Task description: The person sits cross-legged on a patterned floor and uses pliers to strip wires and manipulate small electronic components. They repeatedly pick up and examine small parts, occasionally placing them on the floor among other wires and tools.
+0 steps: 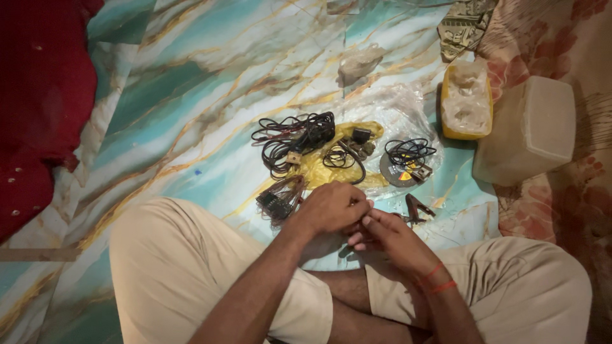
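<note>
- Nearest the camera, the person sits cross-legged in beige trousers (172,267) on a marble-patterned floor (191,95), both forearms reaching forward over the lap.
- The left hand (331,207) is curled shut, knuckles up, its fingertips meeting the right hand; whatever small piece it pinches is hidden, so I cannot tell what it is.
- The right hand (386,232), with red thread bands (437,279) at the wrist, has its fingers bent inward against the left hand's fingertips; they appear closed on something tiny, also hidden.
- Judging by this, the fiddly work between the fingertips seems to be under way, with no finished piece visible.
- Just beside the left hand lies a small bundle of thin wires with a dark connector block (280,199), untouched.
- Just right of the hands, a pair of small pliers (417,209) rests on the floor, not in use.
- Further out, on a yellow cloth (331,167) over clear plastic sheeting (395,108), lie a coiled black cable bundle (296,137), a smaller wire loop (341,156) and a round disc with coiled wire on top (405,167); all look unsorted, which suggests most parts remain to be handled.
- Farthest, a yellow tub (466,99) and a pale plastic container (526,130) stand at the right, and red fabric (38,95) lies at the left.
</note>
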